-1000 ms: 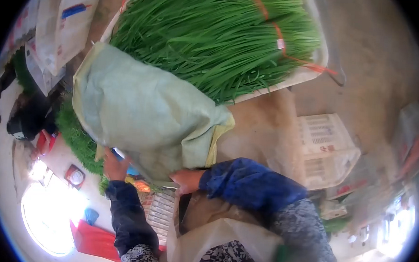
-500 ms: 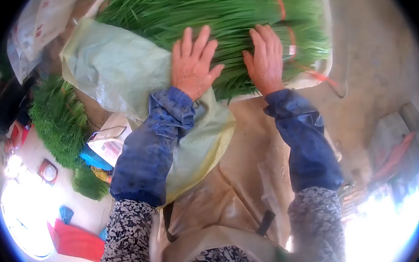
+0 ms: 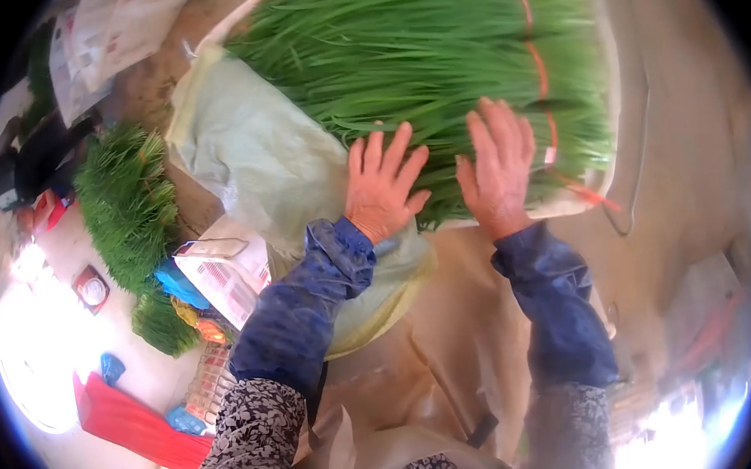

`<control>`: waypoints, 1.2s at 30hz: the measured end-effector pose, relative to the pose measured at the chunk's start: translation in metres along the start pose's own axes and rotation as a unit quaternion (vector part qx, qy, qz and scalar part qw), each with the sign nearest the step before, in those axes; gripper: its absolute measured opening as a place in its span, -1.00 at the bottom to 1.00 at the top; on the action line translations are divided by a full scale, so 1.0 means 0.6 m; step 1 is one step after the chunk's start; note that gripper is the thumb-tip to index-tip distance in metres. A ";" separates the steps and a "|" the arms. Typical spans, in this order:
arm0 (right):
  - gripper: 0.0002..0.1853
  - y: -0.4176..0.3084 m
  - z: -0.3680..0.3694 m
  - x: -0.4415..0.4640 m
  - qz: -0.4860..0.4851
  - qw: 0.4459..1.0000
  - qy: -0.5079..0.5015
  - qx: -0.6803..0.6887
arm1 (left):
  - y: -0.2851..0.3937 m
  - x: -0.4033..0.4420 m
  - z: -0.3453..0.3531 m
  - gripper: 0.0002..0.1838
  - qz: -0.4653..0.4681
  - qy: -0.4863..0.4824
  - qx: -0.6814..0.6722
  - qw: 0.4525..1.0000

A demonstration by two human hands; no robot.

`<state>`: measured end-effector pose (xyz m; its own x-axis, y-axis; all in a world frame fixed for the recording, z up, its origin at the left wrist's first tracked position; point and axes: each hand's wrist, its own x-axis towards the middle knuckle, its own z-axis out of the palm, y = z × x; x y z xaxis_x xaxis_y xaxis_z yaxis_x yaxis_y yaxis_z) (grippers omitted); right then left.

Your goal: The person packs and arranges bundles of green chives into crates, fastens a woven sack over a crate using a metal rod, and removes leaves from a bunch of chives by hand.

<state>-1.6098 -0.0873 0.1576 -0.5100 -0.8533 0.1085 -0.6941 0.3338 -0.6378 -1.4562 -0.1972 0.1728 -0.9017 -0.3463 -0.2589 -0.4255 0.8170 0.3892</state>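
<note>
At nine o'clock a feathery green bundle [image 3: 128,206] lies on the floor; between seven and eight is a red sheet [image 3: 136,426], and at eight a smaller green bunch [image 3: 165,326]. A printed white carton [image 3: 221,270] sits tilted between eight and nine, and at ten a pale sack [image 3: 265,146] with a yellowish hem slants down toward six, overlapping the near edge of the leaves. The left hand [image 3: 384,188], just above the middle, lies palm down where sack and leaves meet, its grip spread wide, fingers toward twelve and thumb toward two. Under and beyond it, at twelve, are the long green leaves [image 3: 382,54], their long axis running roughly from nine to three: loose tips point toward nine, some drooping toward seven along the near edge, and the paler stem ends point toward three. The right hand [image 3: 500,169], at two, lies over the leaves, its grip also spread, fingers toward eleven, pinching nothing visible. An orange band [image 3: 541,68] crosses the leaves near the paler end, and at two the whitish rim [image 3: 614,69] of their container bounds them.
</note>
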 end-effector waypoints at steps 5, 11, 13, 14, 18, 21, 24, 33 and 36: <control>-0.33 -0.023 0.076 0.045 -0.076 0.992 -0.099 -0.020 | -0.036 -0.005 -0.029 -0.43 -0.014 0.128 0.011 0.992; -0.29 -0.018 0.125 0.037 -0.082 0.978 -0.160 -0.106 | -0.111 0.032 0.033 -0.37 -0.100 0.090 0.094 0.986; -0.29 -0.011 0.145 0.036 -0.080 0.982 -0.129 -0.108 | -0.118 0.028 0.044 -0.36 -0.097 0.085 0.088 0.988; -0.29 -0.012 0.130 0.044 -0.093 0.980 -0.128 -0.122 | -0.101 0.013 0.015 -0.36 -0.105 0.074 0.081 0.988; -0.29 -0.023 0.100 0.056 -0.081 0.990 -0.113 -0.035 | -0.093 -0.079 -0.125 -0.33 -0.042 0.128 0.031 0.990; -0.29 -0.048 0.063 0.061 -0.067 0.993 -0.091 0.018 | -0.138 -0.211 -0.177 -0.34 -0.230 0.226 0.006 0.947; -0.30 -0.080 0.072 0.061 -0.066 0.994 -0.081 0.014 | -0.196 -0.351 -0.130 -0.38 -0.558 0.334 -0.356 0.671; -0.44 -0.090 0.195 0.059 -0.101 0.981 -0.130 -0.104 | -0.207 -0.531 0.114 -0.30 -0.629 0.056 -0.702 0.329; -0.42 -0.098 0.186 0.065 -0.092 0.978 -0.149 -0.115 | -0.236 -0.594 0.122 -0.55 -0.572 0.086 -0.612 0.539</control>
<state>-1.5319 -0.1848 0.1142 -0.2194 -0.9747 -0.0436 -0.8738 0.2162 -0.4355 -1.0689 -0.1555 0.1454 0.0541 -0.4240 -0.9040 -0.3480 -0.8566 0.3809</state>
